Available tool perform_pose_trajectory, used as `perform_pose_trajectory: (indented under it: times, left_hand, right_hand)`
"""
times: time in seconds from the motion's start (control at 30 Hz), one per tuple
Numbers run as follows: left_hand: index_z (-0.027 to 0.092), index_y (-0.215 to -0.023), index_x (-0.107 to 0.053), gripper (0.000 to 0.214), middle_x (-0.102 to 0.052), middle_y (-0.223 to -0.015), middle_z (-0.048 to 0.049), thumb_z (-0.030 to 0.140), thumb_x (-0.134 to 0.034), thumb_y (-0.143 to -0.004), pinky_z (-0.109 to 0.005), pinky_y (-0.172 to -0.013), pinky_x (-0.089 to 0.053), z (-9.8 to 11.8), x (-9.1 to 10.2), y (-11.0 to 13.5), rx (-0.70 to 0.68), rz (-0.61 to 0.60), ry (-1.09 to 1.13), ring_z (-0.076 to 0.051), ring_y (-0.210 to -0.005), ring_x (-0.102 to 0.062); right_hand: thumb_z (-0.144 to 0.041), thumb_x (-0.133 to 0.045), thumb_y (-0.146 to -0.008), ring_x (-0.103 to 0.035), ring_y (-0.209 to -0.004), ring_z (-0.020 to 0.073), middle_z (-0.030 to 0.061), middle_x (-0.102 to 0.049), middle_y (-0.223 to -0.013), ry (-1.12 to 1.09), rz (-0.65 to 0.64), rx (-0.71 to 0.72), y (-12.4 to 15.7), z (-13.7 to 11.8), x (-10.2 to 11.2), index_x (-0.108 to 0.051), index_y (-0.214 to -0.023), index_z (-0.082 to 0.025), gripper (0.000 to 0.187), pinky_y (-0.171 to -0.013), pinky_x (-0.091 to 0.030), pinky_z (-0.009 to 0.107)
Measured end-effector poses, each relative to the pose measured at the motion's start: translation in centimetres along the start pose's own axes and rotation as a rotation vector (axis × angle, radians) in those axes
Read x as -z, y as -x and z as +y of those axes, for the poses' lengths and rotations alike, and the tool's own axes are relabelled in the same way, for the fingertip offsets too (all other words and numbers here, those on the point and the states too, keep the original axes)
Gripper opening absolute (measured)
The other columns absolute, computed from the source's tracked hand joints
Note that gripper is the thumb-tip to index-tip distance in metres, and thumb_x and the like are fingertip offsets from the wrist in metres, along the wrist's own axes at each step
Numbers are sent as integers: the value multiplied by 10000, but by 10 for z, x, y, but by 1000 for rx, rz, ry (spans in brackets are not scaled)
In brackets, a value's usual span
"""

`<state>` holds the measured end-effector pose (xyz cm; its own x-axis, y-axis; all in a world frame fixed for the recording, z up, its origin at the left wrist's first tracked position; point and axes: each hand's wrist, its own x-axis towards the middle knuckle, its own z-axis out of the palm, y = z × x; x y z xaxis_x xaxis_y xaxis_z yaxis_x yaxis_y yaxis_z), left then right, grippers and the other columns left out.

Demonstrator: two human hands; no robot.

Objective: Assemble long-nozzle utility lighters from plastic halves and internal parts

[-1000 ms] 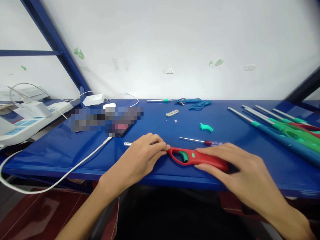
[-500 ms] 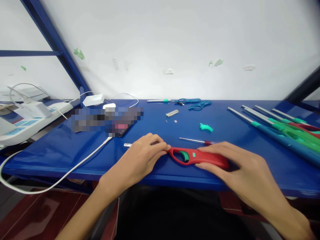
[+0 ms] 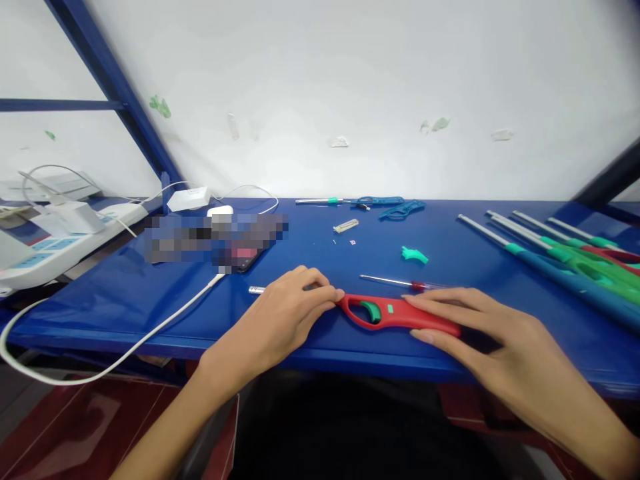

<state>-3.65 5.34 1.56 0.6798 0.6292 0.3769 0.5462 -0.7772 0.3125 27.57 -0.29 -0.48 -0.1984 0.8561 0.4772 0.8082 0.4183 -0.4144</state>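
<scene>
A red long-necked gas lighter (image 3: 420,316) with a green trigger lies near the table's front edge, its handle to the right. My left hand (image 3: 295,310) is closed around its front end, and the metal tip of the tube pokes out on the left. Over the handle, my right hand (image 3: 493,333) grips with the thumb on the near side and the fingers on the far side. Just behind the lighter is a screwdriver (image 3: 387,281) with a clear red handle, partly hidden by my right fingers. A loose green trigger piece (image 3: 415,255) lies farther back.
Several assembled lighters (image 3: 565,280) lie at the right. At the back are opened blue lighter shells (image 3: 403,210), a metal tube (image 3: 317,201) and a small pale part (image 3: 346,226). A phone (image 3: 250,257), a white cable (image 3: 150,347) and a power strip (image 3: 30,263) occupy the left.
My right hand has slid a little to the right along the handle, its thumb and fingers now nearer the handle's end. The left hand keeps its hold.
</scene>
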Motion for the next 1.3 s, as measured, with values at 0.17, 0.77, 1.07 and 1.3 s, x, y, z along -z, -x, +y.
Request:
perform_pose_trajectory:
  times: [0.17, 0.77, 1.07, 1.3]
  left_hand:
    - [222, -1278, -703, 262, -657, -1177, -45, 157, -529, -1094, -320, -922, -517, 1, 1, -1, -2, 2, -3, -187, -1042, -627]
    - [242, -1272, -695, 254, -646, -1192, -35, 181, -514, -1104, -316, -949, -516, 2, 2, -1, 35, -44, 18, -181, -1074, -633]
    - [236, -1244, -684, 235, -647, -1181, -45, 206, -487, -1119, -337, -953, -519, 3, 3, -2, 44, -62, 25, -189, -1071, -631]
    - [242, -1271, -692, 245, -645, -1188, -50, 200, -514, -1109, -338, -940, -519, 2, 4, -3, 25, -52, 9, -193, -1045, -637]
  right_hand:
    - [-664, -619, -969, -762, -1103, 297, -19, -792, -1250, 47, -4, -39, 1, -2, 0, -773, -1222, -455, 362, -941, -624, 480]
    - [-690, -763, -825, -783, -1052, 326, 4, -813, -1217, -99, -11, -216, 2, 9, 7, -805, -1125, -374, 437, -860, -658, 444]
    - [-684, -752, -840, -795, -1001, 307, 7, -824, -1180, -105, -4, -209, 0, 7, 8, -809, -1106, -353, 428, -804, -667, 405]
    - [-613, -711, -921, -785, -1096, 311, -9, -813, -1226, -45, 16, -47, 4, 6, 10, -800, -1180, -392, 352, -970, -653, 472]
